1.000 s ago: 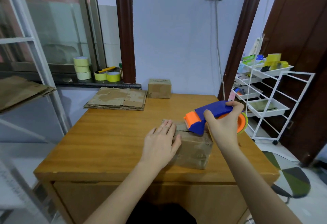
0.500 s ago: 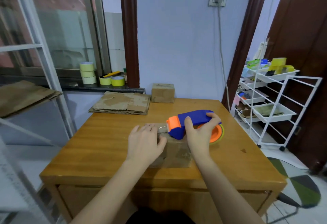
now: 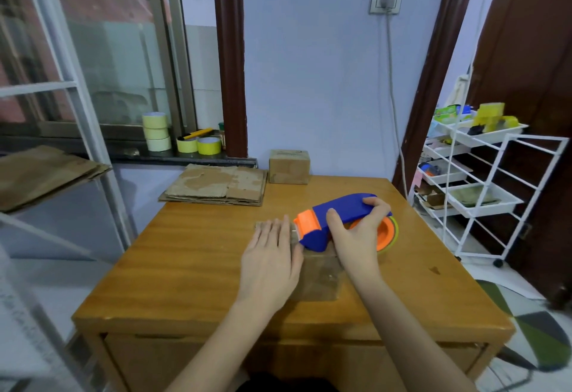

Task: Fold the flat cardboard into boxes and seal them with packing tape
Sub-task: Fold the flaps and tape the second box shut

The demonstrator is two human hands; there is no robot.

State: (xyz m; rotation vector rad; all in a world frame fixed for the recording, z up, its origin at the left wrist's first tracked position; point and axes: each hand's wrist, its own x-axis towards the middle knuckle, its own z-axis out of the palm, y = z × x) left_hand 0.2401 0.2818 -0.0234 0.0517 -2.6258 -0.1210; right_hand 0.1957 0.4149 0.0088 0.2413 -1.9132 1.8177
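The cardboard box [image 3: 315, 274] sits near the front middle of the wooden table [image 3: 192, 261]; the left hand [image 3: 270, 263] lies flat on its top, fingers straight and together; the right hand [image 3: 356, 236] has fingers and thumb curled round the blue-and-orange tape dispenser [image 3: 337, 221], whose front end rests on the box top; flattened cardboard sheets [image 3: 216, 184] and a finished small box [image 3: 289, 170] lie at the table's far edge.
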